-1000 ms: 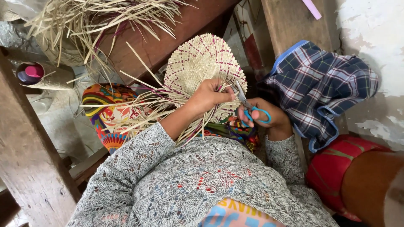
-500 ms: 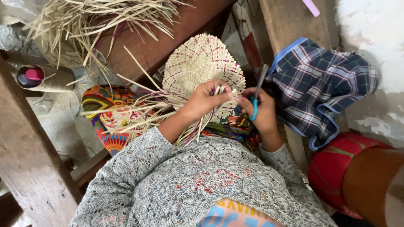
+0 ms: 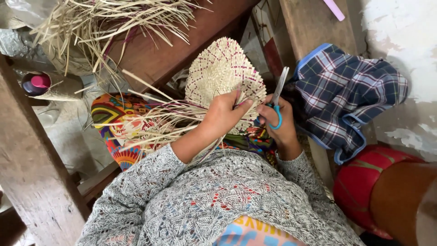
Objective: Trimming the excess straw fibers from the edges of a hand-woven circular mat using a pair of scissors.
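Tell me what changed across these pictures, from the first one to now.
The right hand turned the scissors from lying low beside the woven straw piece to pointing up, blades nearly shut, and shifted slightly up. The left hand slid a little up the loose straw strands, keeping its grip. Nothing was let go. The straw piece, plaid cloth and straw pile stayed put.
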